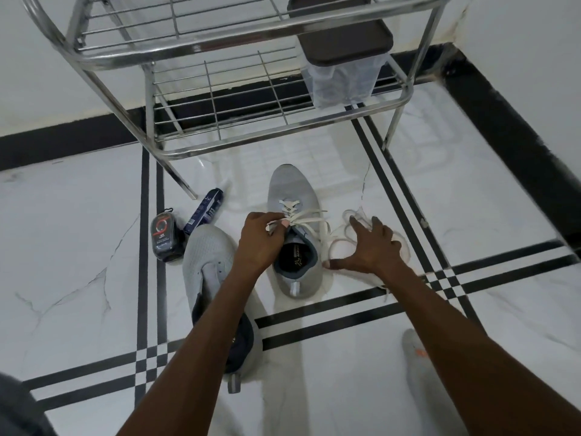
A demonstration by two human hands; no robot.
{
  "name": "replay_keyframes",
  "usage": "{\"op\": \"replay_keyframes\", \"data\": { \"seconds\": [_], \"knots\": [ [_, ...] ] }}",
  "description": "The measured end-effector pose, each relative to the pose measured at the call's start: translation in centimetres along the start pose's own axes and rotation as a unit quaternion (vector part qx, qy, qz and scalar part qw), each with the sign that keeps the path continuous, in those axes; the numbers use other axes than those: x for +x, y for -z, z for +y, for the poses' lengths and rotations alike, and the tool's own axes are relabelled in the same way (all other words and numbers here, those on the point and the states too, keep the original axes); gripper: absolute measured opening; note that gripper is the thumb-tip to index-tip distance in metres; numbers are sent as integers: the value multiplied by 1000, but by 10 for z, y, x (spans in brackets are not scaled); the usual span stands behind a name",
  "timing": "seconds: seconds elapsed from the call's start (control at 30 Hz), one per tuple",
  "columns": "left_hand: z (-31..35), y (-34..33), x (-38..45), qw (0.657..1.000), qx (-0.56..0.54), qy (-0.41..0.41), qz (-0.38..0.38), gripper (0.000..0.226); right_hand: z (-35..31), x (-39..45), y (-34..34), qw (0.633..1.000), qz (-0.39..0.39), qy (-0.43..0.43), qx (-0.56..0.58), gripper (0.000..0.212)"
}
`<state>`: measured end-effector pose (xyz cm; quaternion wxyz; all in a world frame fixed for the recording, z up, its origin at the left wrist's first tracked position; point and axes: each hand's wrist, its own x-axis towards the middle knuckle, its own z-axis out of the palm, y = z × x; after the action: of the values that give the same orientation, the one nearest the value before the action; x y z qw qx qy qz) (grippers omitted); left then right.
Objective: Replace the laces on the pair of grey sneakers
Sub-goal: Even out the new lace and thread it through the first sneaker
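Head view: the left hand (257,243) pinches a white lace (309,217) at the top eyelets of the laced sneaker (290,196), which stands just beyond and between both hands. The right hand (371,247), fingers spread, presses a loose lace (341,239) on the floor (471,196) beside that shoe. The unlaced sneaker (207,256) lies under the left forearm. Left of it stand a polish bottle (163,236) and a tube (204,209).

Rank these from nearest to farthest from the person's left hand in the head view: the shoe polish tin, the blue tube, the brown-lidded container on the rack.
From the left hand:
1. Blue tube, just left of it on the floor.
2. Shoe polish tin, farther left, beside the tube.
3. Brown-lidded container, far ahead on the rack's lower shelf.
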<state>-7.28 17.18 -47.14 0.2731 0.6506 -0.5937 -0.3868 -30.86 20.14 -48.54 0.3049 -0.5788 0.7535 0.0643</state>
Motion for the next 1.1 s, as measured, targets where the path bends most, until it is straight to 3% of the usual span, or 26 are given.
{"op": "replay_keyframes", "data": {
  "seconds": [0.07, 0.2, 0.37, 0.47, 0.57, 0.67, 0.77, 0.9, 1.1],
  "knots": [
    [-2, 0, 1, 1000, -2, 2, 0, 23, 6, -3, -9, 998, 43, 10, -50, 110],
    [-3, 0, 1, 1000, -7, 4, 4, 22, 24, -3, -27, 981, 179, 78, -16, 38],
    [3, -4, -2, 999, -27, 11, 15, 21, 32, 2, -25, 969, 199, 42, 137, 23],
    [6, -10, -6, 997, -62, 28, 25, 20, 28, 3, -1, 917, 234, -2, 324, 11],
    [9, -18, -8, 993, -105, 55, 25, 20, 6, 3, 41, 836, 147, -20, 528, 12],
    [14, -28, -10, 989, -132, 64, 16, 23, -24, -1, 75, 791, 62, 28, 608, 15],
    [19, -38, -14, 981, -168, 94, -8, 24, -53, -8, 92, 776, -13, 63, 627, 14],
    [27, -38, -18, 950, -254, 140, -116, 31, -76, -11, 90, 754, -77, 68, 649, 20],
    [31, -5, -14, 902, -371, 190, -111, 52, -96, -2, 67, 748, -113, 53, 652, 12]
  ]
}}
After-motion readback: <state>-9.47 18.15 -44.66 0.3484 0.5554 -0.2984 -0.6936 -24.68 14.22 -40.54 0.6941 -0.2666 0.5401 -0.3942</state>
